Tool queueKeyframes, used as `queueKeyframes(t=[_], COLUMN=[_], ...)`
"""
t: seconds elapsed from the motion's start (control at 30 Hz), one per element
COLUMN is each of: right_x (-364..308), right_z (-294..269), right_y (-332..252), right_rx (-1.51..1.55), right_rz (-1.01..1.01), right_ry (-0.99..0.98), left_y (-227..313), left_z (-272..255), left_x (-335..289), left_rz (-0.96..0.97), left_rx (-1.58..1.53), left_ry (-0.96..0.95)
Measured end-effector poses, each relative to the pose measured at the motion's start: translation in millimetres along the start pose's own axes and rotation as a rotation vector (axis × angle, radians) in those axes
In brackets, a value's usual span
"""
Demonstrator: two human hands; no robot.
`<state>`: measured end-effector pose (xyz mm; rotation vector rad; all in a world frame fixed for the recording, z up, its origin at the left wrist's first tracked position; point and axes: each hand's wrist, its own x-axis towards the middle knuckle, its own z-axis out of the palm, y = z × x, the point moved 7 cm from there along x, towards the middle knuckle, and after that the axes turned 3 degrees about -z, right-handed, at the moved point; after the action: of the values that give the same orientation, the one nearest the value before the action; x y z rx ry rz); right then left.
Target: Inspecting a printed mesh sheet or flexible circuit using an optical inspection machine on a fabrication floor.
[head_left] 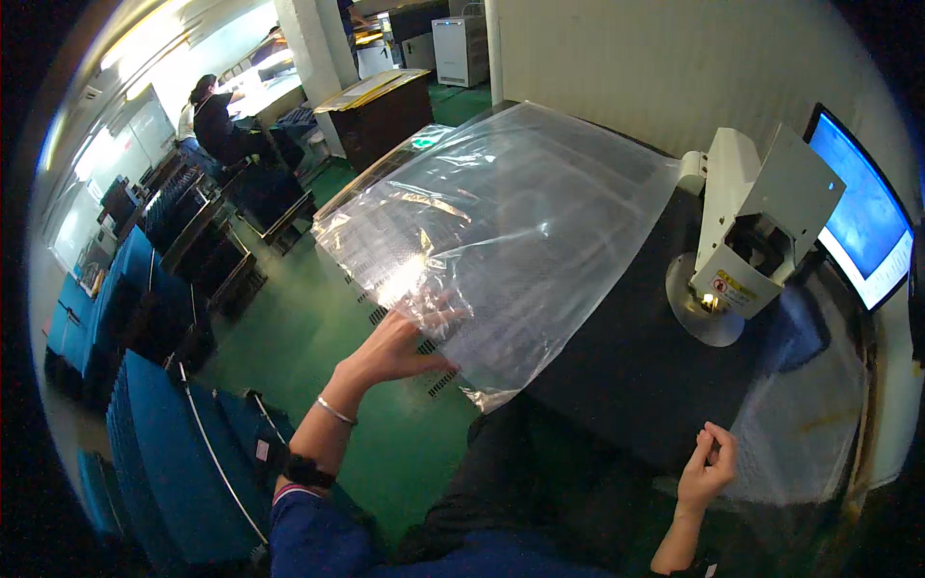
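Observation:
A large clear plastic sheet [540, 212] spreads over the dark table and past its left edge, creased and shining with glare. At its near left edge is my left hand [395, 347], closed on the sheet, with the fingers showing through the plastic and the thumb below them. Dark printed marks [443, 380] show along the edge beside this hand. My right hand [708, 467] is raised at the near right, apart from the sheet, its fingers curled to the thumb. Whether anything small is between them I cannot make out.
A beige machine head [752, 231] with a round clear disc [708, 313] stands at the right, beside a lit monitor [862, 212]. More clear film [800, 424] lies at the near right. Blue panels [173, 453] stand in racks on the left. A person [222, 125] sits farther back.

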<state>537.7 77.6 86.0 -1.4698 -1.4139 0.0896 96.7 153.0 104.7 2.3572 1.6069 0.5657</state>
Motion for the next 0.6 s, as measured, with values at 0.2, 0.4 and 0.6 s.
queueKeyframes(t=[0.2, 0.4, 0.6], right_x=[1, 0, -1], right_z=[0, 1, 0], right_y=[0, 0, 3], right_rx=[-0.022, -0.013, -0.037], right_rz=[-0.012, -0.004, 0.017], right_ry=[-0.012, -0.013, -0.034], left_y=[4, 9, 58], left_z=[-12, -46, -66], left_x=[20, 13, -37], left_rz=[0.103, 0.149, 0.188], left_rx=[-0.033, 0.161, 0.291], left_ry=[0.216, 0.437, 0.684])
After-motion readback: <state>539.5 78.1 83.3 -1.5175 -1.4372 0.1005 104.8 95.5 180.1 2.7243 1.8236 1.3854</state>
